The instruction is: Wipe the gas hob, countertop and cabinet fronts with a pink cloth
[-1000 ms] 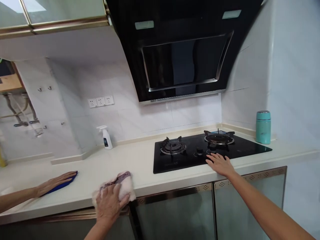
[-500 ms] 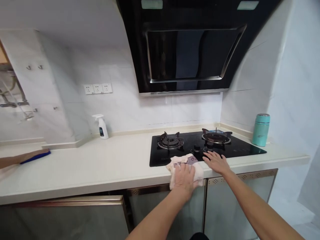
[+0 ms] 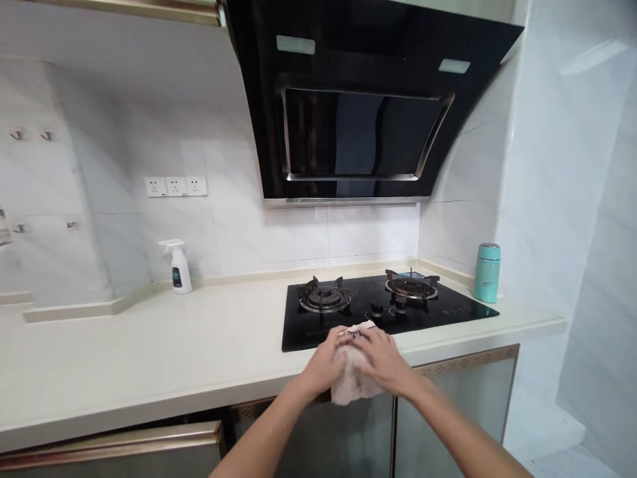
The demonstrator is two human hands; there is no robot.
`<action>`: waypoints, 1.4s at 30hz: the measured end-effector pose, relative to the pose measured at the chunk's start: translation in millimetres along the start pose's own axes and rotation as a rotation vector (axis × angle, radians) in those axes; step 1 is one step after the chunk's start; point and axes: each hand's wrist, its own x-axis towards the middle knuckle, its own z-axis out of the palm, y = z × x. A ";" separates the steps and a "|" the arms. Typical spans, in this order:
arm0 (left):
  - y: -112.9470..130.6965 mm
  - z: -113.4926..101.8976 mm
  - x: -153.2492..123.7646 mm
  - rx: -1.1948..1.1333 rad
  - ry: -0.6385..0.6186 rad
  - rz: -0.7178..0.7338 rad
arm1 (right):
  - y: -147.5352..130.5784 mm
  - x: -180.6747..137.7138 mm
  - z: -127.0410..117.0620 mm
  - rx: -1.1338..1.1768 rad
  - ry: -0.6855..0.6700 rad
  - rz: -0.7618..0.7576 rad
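Both of my hands hold a pale pinkish cloth (image 3: 351, 384) at the front edge of the counter, just in front of the black gas hob (image 3: 448, 311). My left hand (image 3: 324, 363) grips the cloth's left side with curled fingers. My right hand (image 3: 383, 359) lies over its right side, fingers bent around it. Part of the cloth hangs down over the counter's edge. The hob has two burners, the left burner (image 3: 324, 298) and the right burner (image 3: 411, 287), with knobs (image 3: 388, 309) between them.
A cream countertop (image 3: 164, 352) runs to the left. A white spray bottle (image 3: 178, 267) stands by the back wall. A teal flask (image 3: 486, 273) stands in the right corner. A black range hood (image 3: 363, 113) hangs above the hob. Glass-fronted cabinets (image 3: 452, 392) sit below.
My left hand carried the cloth from the left part of the counter to the hob's front edge. My right hand left the hob and joined it on the cloth. Another person's hand with a blue cloth left view.
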 end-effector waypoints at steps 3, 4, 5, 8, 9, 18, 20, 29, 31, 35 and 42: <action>-31.9 -46.0 -18.4 0.269 0.147 -0.179 | -38.3 -4.3 8.4 -0.104 -0.031 0.009; -43.7 -64.9 -28.0 0.345 0.168 -0.246 | -46.6 -4.4 10.8 -0.121 -0.031 0.015; -55.2 -83.7 -38.3 0.387 0.174 -0.300 | -53.3 -3.7 13.2 -0.117 -0.030 -0.002; -83.0 -127.0 -65.4 0.476 0.160 -0.469 | -70.1 2.9 22.4 -0.007 0.026 -0.094; -89.0 -134.5 -71.4 0.500 0.154 -0.516 | -76.6 7.3 25.5 0.046 0.059 -0.096; -99.5 -128.0 -76.6 0.587 0.088 -0.599 | -143.9 100.9 34.1 0.146 0.091 0.023; -101.2 -129.2 -77.3 0.599 0.073 -0.586 | -143.7 118.2 36.1 0.164 -0.113 -0.031; -99.1 -129.3 -79.8 0.616 0.038 -0.565 | -56.6 109.1 24.5 0.094 -0.260 0.137; -98.4 -128.1 -80.4 0.623 0.043 -0.555 | -36.4 108.2 24.0 0.059 -0.254 0.226; -99.1 -127.6 -81.6 0.635 0.057 -0.538 | -10.6 127.1 28.0 0.013 -0.253 0.396; -99.3 -131.8 -78.5 0.634 0.045 -0.573 | 5.2 147.1 25.8 0.015 -0.257 0.469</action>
